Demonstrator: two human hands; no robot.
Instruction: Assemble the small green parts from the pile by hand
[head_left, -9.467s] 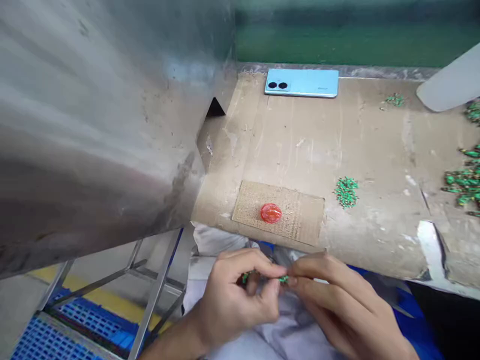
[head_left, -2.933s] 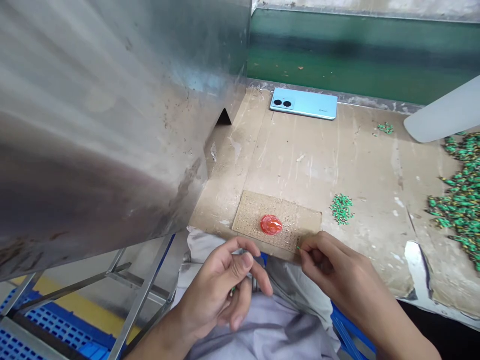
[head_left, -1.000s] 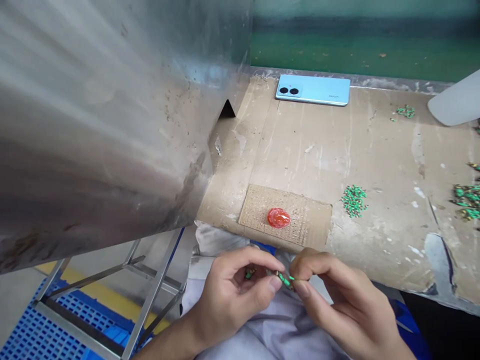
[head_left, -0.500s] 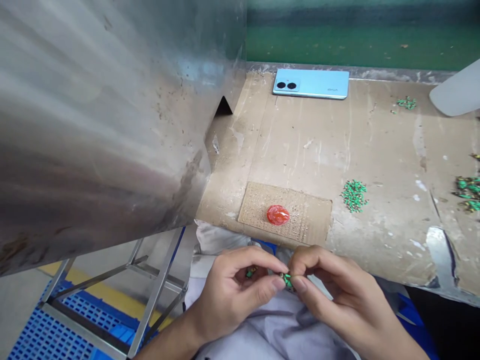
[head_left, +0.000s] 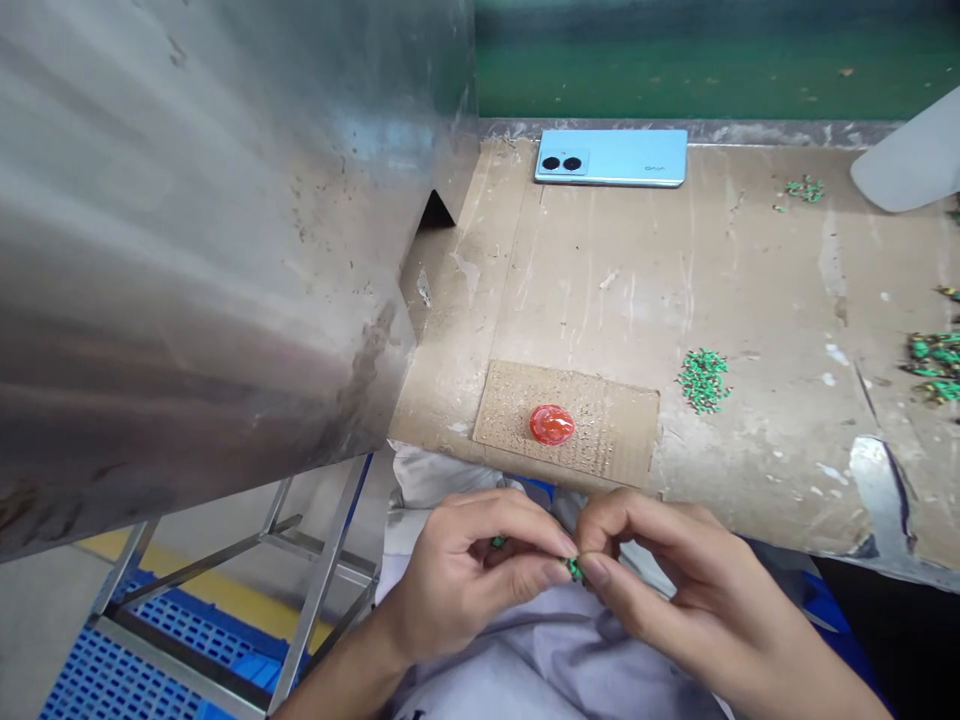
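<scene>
Above my lap, just off the table's front edge, both hands meet fingertip to fingertip. My left hand (head_left: pixel 480 575) pinches a small green piece (head_left: pixel 574 569) with dark and brassy ends between thumb and forefinger. More green shows inside the curl of its fingers. My right hand (head_left: pixel 660 580) has thumb and forefinger closed on the same small piece from the other side. Its exact kind is too small to make out. Beyond the hands, a glossy red-orange lump (head_left: pixel 552 425) sits on a flat cardboard piece (head_left: pixel 630 430) covered with tiny specks.
A pile of small green pieces (head_left: pixel 703 381) lies right of the cardboard, with larger clusters (head_left: pixel 934 365) at the far right and a few pieces (head_left: pixel 805 189) near a whitish container (head_left: pixel 907 155). A light blue phone (head_left: pixel 615 158) lies at the back. A large metal chute (head_left: pixel 225 250) fills the left.
The view has shifted slightly, so the table things sit a little higher and to the left. Both hands keep their pinch, with the green piece turned a little between the fingertips.
</scene>
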